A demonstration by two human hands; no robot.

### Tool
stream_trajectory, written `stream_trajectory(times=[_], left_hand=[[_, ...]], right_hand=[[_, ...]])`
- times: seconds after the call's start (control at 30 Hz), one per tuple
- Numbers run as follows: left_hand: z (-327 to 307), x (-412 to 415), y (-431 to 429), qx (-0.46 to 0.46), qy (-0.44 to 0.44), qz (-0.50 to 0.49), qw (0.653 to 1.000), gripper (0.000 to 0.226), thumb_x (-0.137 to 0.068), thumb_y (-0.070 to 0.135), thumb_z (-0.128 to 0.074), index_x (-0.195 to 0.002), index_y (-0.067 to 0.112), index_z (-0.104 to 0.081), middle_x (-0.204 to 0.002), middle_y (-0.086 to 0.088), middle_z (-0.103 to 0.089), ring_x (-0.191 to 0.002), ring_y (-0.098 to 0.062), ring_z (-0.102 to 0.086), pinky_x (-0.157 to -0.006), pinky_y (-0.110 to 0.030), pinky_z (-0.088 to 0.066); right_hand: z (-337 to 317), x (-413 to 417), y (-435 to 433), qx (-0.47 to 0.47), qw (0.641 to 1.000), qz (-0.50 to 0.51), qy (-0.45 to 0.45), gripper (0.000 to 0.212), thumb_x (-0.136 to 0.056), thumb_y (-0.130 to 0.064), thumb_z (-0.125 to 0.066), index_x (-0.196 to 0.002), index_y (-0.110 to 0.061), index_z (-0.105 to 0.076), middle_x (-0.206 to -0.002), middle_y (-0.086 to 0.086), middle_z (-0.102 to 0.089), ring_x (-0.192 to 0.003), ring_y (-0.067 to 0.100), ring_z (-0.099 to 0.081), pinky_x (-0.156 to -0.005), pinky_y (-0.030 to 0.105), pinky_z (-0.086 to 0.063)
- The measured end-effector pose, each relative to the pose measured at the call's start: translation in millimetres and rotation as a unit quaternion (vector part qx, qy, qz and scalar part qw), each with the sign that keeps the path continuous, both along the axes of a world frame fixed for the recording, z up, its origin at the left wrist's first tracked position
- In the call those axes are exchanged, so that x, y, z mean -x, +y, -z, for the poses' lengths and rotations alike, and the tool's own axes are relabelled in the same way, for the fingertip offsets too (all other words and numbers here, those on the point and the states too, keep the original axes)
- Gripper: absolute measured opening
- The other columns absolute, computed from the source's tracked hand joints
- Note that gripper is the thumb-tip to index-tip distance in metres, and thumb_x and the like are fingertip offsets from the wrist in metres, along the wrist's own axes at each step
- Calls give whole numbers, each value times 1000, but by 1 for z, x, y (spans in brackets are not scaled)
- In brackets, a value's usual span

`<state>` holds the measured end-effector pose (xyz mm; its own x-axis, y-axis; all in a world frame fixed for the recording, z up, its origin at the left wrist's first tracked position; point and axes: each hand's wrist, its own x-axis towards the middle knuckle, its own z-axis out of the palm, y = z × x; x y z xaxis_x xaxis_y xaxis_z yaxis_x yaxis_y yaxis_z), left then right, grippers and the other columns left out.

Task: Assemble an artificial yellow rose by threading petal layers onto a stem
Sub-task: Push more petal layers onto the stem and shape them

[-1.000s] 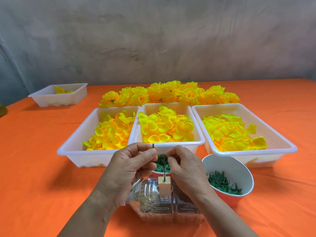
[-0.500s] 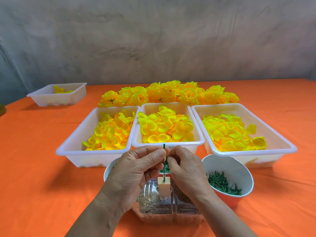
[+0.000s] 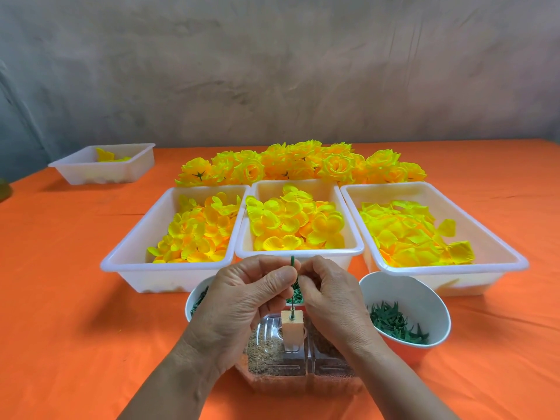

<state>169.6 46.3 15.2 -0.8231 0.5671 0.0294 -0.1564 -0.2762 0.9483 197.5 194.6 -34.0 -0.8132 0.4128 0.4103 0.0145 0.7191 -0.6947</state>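
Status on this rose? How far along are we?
Done: stem stands upright in the wooden block; a pile of finished roses lies behind the trays. In hand: left hand pinches the stem near its top, right hand curled against it, its grip hidden. Left: every petal layer; none is on the stem.

No legible text, label, brand, number or sign anywhere in view.
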Motion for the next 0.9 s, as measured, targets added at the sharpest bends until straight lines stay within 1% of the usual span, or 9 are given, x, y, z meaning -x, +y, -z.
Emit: stream_trajectory(times=[0.1,0.2,0.27,0.37,0.5,0.6,0.7,0.8,0.9], left_hand=[[1,-1,-1,-8,7,2,1000,26,-56,20,-87,-81,15,-80,-68,-4,-70,-58,-7,-64,-52,-18,-50],[1,-2,-2,0,43,-13,999,21,-59,25,-82,-79,18,-80,-71,-2,-71,-60,-7,-64,-56,-18,-52],[1,-2,-1,12,63,-24,998,23,-58,27,-86,-80,20,-80,-70,-2,-71,-60,-8,-65,-57,-18,-52],[2,-2,0,2,47,-23,999,28,-53,29,-89,-78,20,-80,-68,-2,-71,-58,-7,-65,-56,-17,-52],[5,-2,1,-17,20,-22,999,31,-51,23,-92,-79,18,-80,-69,-4,-72,-57,-7,-65,-54,-18,-52],[5,-3,1,-2,49,-43,998,31,-53,34,-85,-80,20,-80,-67,-3,-71,-58,-8,-65,-55,-18,-51],[3,-3,0,18,98,-54,994,19,-62,29,-83,-80,24,-79,-65,-2,-71,-59,-9,-67,-55,-18,-51],[4,-4,0,21,132,-63,989,14,-64,22,-82,-78,25,-79,-67,-2,-72,-61,-10,-69,-55,-18,-52],[7,-4,1,13,131,-56,990,21,-59,31,-83,-77,24,-78,-68,-2,-72,-61,-11,-68,-56,-20,-52]], right_hand=[[0,0,0,0,1000,-1,3,8,-88,-17,-61,-86,-23,-67,-73,-14,-57,-71,3,-48,-62,4,-32],[0,0,0,-1,1000,-2,3,8,-88,-17,-61,-86,-23,-67,-73,-13,-57,-71,3,-48,-61,4,-32],[0,1,0,0,1000,-3,2,8,-88,-17,-61,-86,-22,-67,-73,-13,-58,-72,4,-48,-62,5,-32],[0,0,0,-1,1000,-1,4,8,-88,-17,-61,-85,-23,-67,-74,-13,-59,-71,3,-48,-62,6,-32],[-1,0,0,-2,1000,-2,3,8,-87,-16,-61,-85,-22,-67,-75,-13,-59,-74,3,-48,-62,8,-32],[-1,-1,0,1,1000,-4,4,10,-87,-14,-61,-86,-22,-68,-75,-13,-60,-74,3,-49,-63,4,-33],[-2,-1,0,5,1000,-6,3,10,-87,-14,-61,-87,-21,-69,-78,-10,-64,-74,5,-53,-63,10,-33],[-1,-1,-1,8,1000,-3,3,9,-86,-15,-62,-87,-21,-69,-78,-10,-64,-75,6,-52,-63,15,-32],[-1,-1,0,4,1000,-3,2,9,-86,-15,-62,-86,-21,-68,-77,-12,-62,-76,4,-51,-62,10,-33]])
